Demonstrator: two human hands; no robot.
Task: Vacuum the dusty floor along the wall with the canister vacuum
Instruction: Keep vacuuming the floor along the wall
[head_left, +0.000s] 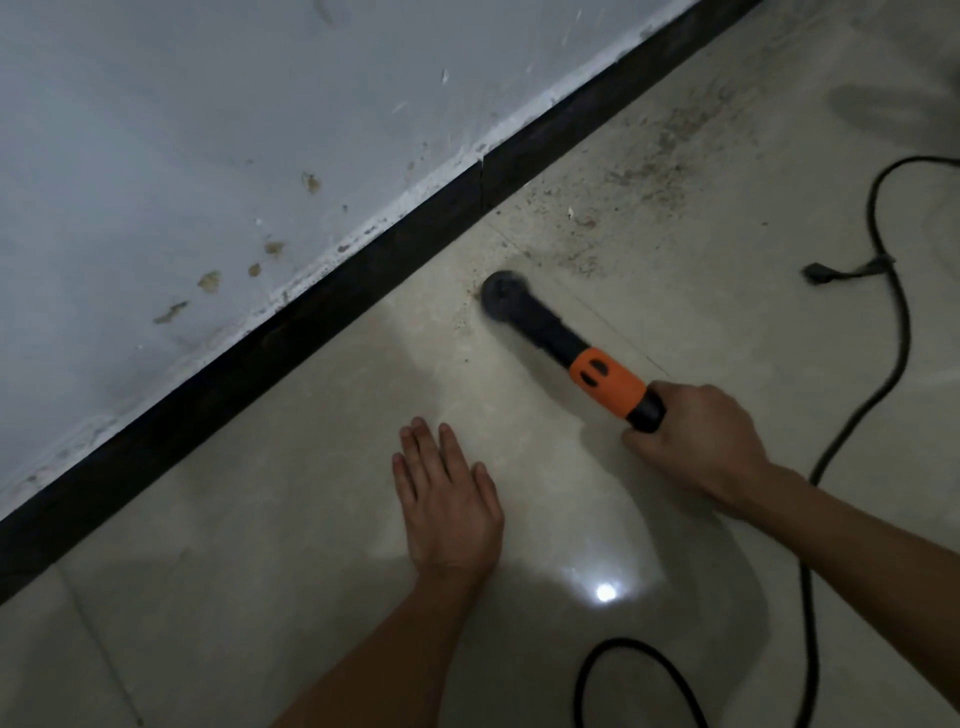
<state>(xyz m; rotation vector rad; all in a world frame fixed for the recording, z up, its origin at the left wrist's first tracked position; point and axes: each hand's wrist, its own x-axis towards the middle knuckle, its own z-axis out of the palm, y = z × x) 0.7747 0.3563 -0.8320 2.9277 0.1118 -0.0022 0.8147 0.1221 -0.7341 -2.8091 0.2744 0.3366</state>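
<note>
My right hand (696, 447) grips the black and orange vacuum wand (602, 376) at its rear end. The wand's round black brush nozzle (501, 297) rests on the beige tiled floor (291, 519), a short way from the black skirting board (311, 317). Brown dust and crumbs (639, 182) lie on the floor beyond the nozzle, along the wall. My left hand (447, 499) hovers over or rests flat on the floor with straight fingers, holding nothing. The canister itself is out of view.
A stained pale wall (208, 130) rises above the skirting. A black power cord (893, 322) snakes down the right side, with a plug end (818, 274) lying on the floor. Another black cable loop (644, 675) lies near the bottom edge.
</note>
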